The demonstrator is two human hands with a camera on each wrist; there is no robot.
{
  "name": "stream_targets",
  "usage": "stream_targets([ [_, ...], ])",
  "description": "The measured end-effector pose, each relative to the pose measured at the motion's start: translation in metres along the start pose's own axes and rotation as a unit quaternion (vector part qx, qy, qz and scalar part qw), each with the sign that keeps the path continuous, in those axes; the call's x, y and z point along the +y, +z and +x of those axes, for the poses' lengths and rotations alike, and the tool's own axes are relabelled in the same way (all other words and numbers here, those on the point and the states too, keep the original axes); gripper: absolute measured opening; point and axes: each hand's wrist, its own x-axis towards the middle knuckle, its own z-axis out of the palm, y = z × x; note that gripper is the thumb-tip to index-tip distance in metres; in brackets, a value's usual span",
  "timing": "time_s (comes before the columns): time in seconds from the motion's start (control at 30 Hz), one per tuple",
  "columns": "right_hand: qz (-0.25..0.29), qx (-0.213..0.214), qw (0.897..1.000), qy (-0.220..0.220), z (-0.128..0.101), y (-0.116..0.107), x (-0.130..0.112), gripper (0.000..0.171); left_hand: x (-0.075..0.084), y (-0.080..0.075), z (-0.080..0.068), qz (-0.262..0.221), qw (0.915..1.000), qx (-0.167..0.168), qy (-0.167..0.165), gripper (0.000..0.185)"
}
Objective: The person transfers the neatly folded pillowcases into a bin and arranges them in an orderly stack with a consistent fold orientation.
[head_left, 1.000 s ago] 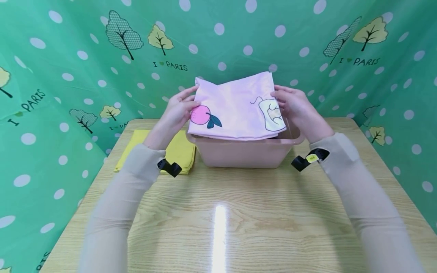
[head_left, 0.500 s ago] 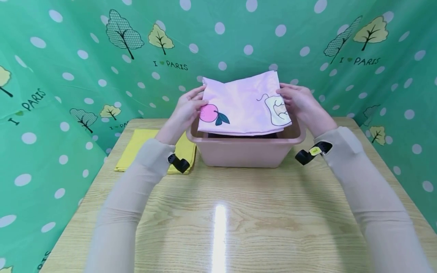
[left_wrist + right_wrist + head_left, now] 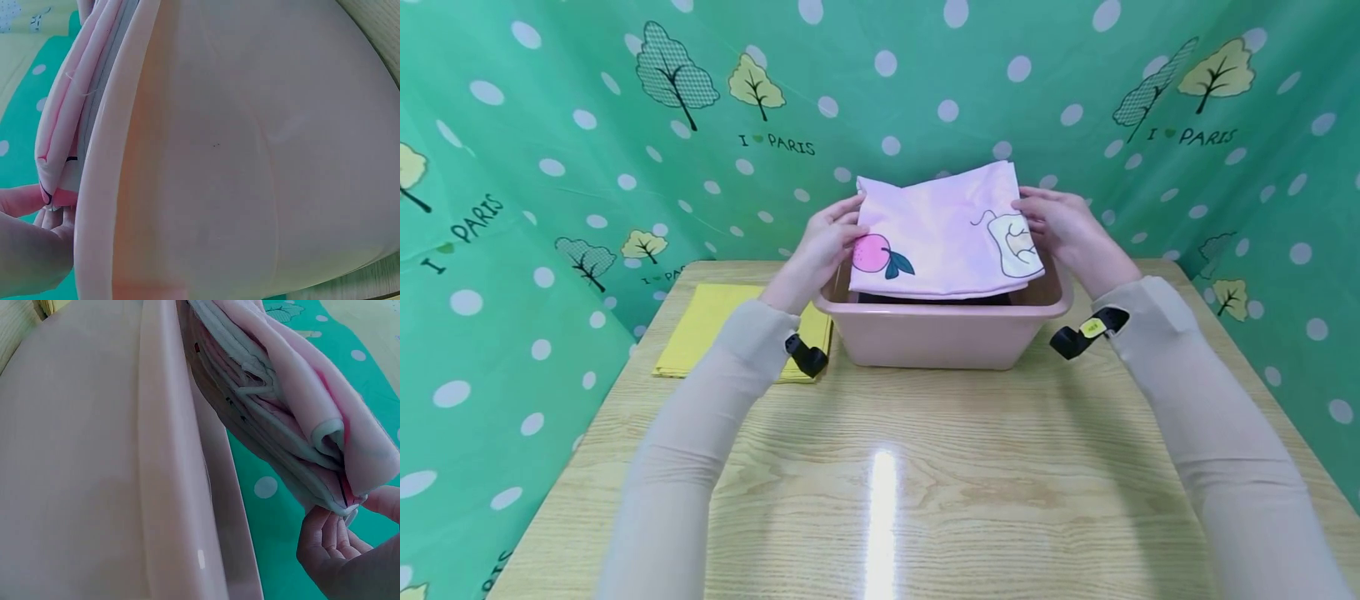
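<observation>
A folded pink cloth [image 3: 943, 233], printed with a peach and a white cartoon figure, is held over the pink plastic bin [image 3: 932, 337]. My left hand [image 3: 823, 250] pinches its left edge, thumb on the front. At the opposite edge my right hand [image 3: 1063, 229] grips the cloth the same way. Several folded layers of the cloth [image 3: 294, 419] show in the right wrist view, with the fingers under the corner. In the left wrist view the left hand [image 3: 37, 244] is partly hidden behind the bin's rim [image 3: 106, 156]. Something dark shows inside the bin below the cloth.
A stack of folded yellow cloth [image 3: 703, 325] lies left of the bin, partly behind the left forearm. The wooden table [image 3: 970, 475] carries both. A green dotted curtain [image 3: 925, 92] hangs close behind the bin and along both sides.
Both hands have shifted the pink cloth to the right, and its front edge has drawn back from the bin's front rim. More of the bin's dark inside shows.
</observation>
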Motion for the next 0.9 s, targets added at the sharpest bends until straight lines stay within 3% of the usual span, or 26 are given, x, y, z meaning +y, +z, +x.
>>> stream_targets([
  [0.4, -0.024, 0.034, 0.999, 0.01, 0.006, 0.0, 0.003, 0.049, -0.005, 0.004, 0.006, 0.037, 0.9986, 0.035, -0.015, 0.05],
  [0.6, -0.035, 0.026, 0.999, 0.013, 0.009, 0.0, 0.008, 0.05, -0.009, 0.005, 0.007, 0.033, 0.9979, 0.05, -0.027, 0.05],
  [0.73, -0.138, 0.031, 0.99, -0.006, 0.011, -0.002, 0.013, 0.05, -0.011, 0.007, 0.006, 0.035, 0.9967, 0.063, -0.036, 0.048],
  [0.83, -0.23, 0.028, 0.972, -0.035, 0.008, -0.002, 0.015, 0.049, -0.011, 0.007, 0.002, 0.052, 0.9956, 0.07, -0.034, 0.046],
  [0.9, -0.259, 0.02, 0.964, -0.056, 0.004, -0.001, 0.015, 0.049, -0.01, 0.006, -0.001, 0.066, 0.9948, 0.071, -0.029, 0.044],
])
